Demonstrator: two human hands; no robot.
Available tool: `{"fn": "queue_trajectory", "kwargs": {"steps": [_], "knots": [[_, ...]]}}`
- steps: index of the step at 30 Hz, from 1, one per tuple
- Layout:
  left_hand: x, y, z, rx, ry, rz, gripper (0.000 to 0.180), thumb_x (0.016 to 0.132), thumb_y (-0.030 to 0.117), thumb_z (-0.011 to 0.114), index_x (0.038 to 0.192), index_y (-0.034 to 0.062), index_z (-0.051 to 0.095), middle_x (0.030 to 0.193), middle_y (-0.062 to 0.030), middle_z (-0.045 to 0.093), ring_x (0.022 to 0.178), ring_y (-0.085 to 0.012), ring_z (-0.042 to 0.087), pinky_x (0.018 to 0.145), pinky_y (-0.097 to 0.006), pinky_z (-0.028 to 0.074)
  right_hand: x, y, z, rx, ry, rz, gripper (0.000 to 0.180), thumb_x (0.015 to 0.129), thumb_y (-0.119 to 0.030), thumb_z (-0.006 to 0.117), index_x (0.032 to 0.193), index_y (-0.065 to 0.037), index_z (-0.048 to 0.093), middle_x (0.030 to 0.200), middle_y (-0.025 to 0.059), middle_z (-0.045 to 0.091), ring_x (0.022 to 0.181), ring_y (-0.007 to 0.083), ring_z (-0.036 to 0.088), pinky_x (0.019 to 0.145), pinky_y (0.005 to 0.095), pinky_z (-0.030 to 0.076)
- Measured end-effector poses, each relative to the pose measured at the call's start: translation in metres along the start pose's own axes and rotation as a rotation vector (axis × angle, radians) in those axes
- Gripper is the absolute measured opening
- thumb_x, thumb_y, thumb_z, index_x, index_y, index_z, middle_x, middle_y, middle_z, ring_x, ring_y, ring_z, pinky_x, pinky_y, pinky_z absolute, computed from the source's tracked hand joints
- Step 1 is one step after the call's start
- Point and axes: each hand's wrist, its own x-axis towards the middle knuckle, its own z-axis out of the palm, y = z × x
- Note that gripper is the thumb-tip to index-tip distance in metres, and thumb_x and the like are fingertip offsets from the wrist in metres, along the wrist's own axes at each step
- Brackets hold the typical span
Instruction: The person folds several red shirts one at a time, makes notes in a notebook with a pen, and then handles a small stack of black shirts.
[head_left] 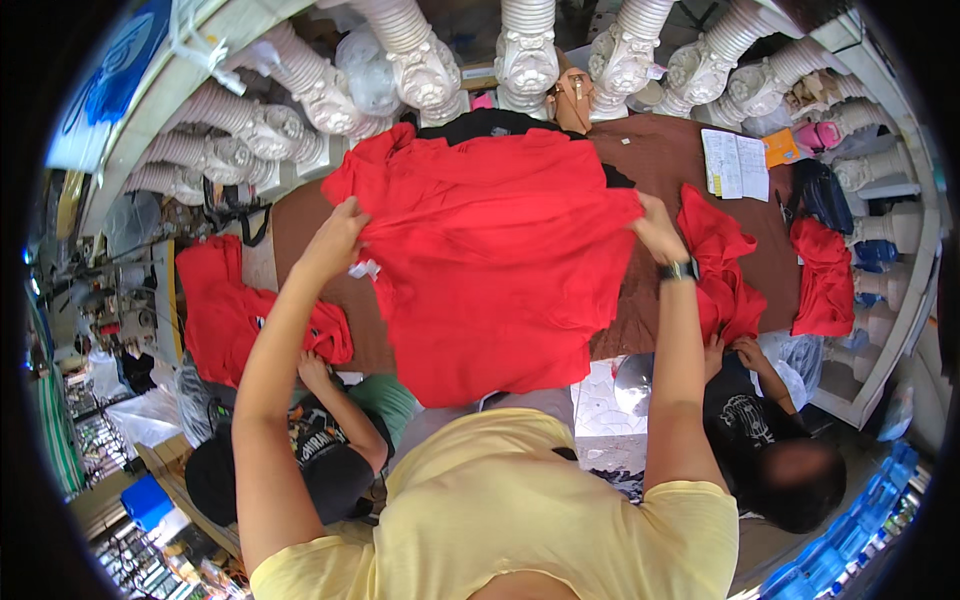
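Note:
A red shirt (pixel 500 270) is spread wide between my two hands over the brown-covered table (pixel 350 310), its lower part hanging over the near edge toward my lap. My left hand (pixel 338 238) is closed on the shirt's left side, by a small white tag (pixel 364 269). On the opposite side my right hand (pixel 658 232), with a dark watch (pixel 679 269) at the wrist, grips the cloth too. Beyond the red shirt shows a black cloth (pixel 490 124), partly covered by it.
People sit at both sides, their hands at other red garments (pixel 225 310) (pixel 718 265). Another red garment (pixel 824 275) lies far right. At the back right are an open notebook (pixel 737 163) and an orange packet (pixel 781 147). White balusters (pixel 527 60) line the far side, near a tan bag (pixel 572 100).

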Motion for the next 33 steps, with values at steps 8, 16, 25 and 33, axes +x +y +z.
{"fn": "queue_trajectory", "kwargs": {"steps": [8, 16, 25, 33], "knots": [[0.15, -0.069, 0.09, 0.243, -0.05, -0.011, 0.051, 0.07, 0.014, 0.084, 0.119, 0.0116, 0.072, 0.153, -0.008, 0.043, 0.138, -0.0297, 0.042, 0.114, -0.048, 0.036, 0.169, 0.145, -0.015, -0.054, 0.13, 0.394, 0.039, 0.078, -0.002, 0.076, 0.118, -0.003, 0.073, 0.114, 0.0043, 0.073, 0.102, 0.0186, 0.068, 0.094, 0.0322, 0.051], [0.177, -0.067, 0.089, 0.092, -0.068, 0.042, 0.045, 0.066, 0.007, 0.082, 0.11, 0.0045, 0.073, 0.124, -0.013, 0.052, 0.124, -0.0321, 0.05, 0.106, -0.044, 0.043, 0.154, 0.155, -0.028, -0.113, 0.255, 0.168, 0.048, 0.069, -0.003, 0.083, 0.116, -0.001, 0.073, 0.102, 0.0096, 0.071, 0.095, 0.0241, 0.068, 0.089, 0.0345, 0.053], [0.088, -0.033, 0.077, 0.074, 0.232, 0.087, 0.03, 0.066, -0.002, 0.071, 0.095, 0.0, 0.067, 0.113, -0.0156, 0.053, 0.106, -0.0345, 0.055, 0.089, -0.042, 0.048, 0.033, 0.078, 0.032, 0.323, 0.23, 0.129, 0.041, 0.071, 0.015, 0.064, 0.111, 0.006, 0.069, 0.111, 0.0105, 0.07, 0.101, 0.0183, 0.065, 0.089, 0.0312, 0.053], [-0.062, 0.019, 0.013, 0.107, 0.4, -0.026, 0.033, 0.062, 0.001, 0.07, 0.094, 0.0001, 0.065, 0.115, -0.0191, 0.06, 0.114, -0.0435, 0.056, 0.099, -0.05, 0.047, -0.103, -0.066, 0.044, 0.186, 0.304, -0.104, 0.02, 0.076, 0.012, 0.071, 0.095, 0.006, 0.068, 0.118, 0.0122, 0.065, 0.111, 0.0183, 0.062, 0.088, 0.0287, 0.051]]}}
